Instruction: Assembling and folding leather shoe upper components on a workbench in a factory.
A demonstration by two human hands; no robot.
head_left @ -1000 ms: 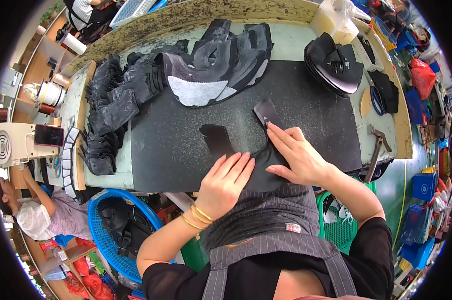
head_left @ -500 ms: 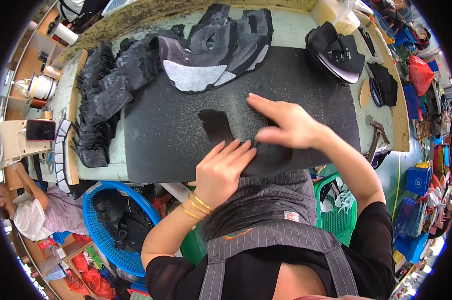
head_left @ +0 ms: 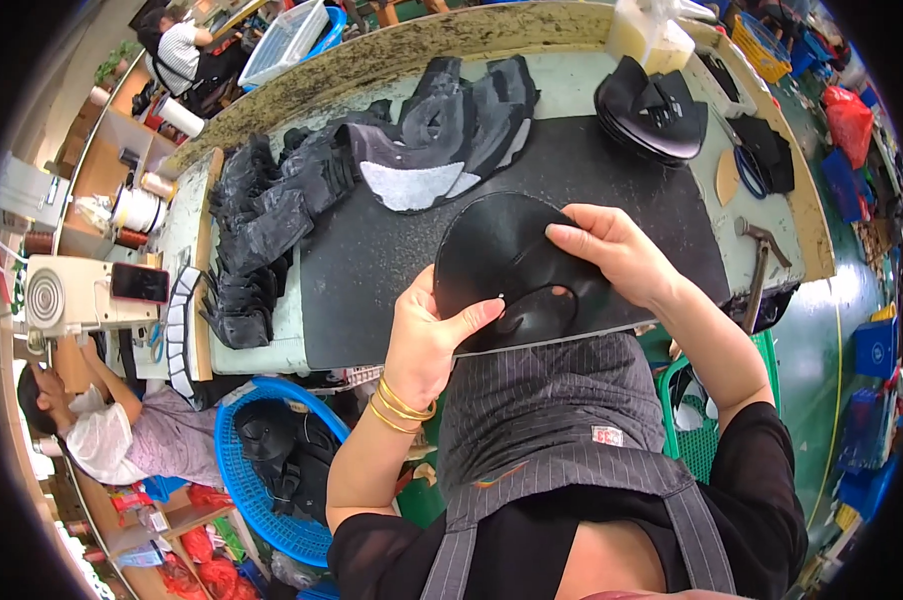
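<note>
Both hands hold a smooth black shoe upper piece, rounded at the far end and with a curved cut-out near me. My left hand pinches its left edge, thumb lying on top. My right hand grips its right edge, thumb on the surface and fingers partly hidden beneath. The piece is raised over the front of a dark work mat. Beyond it lie grey-black upper pieces with a pale patch. A stack of glossy black uppers sits at the far right of the mat.
Overlapping dark pieces line the bench's left side. On the right are a hammer, scissors and a glue container. A blue basket and a green basket stand below. A co-worker sits at the left.
Both hands, which lay flat on the black piece on the mat, now grip its sides. The piece is lifted and spread out. The whole view has shifted slightly.
</note>
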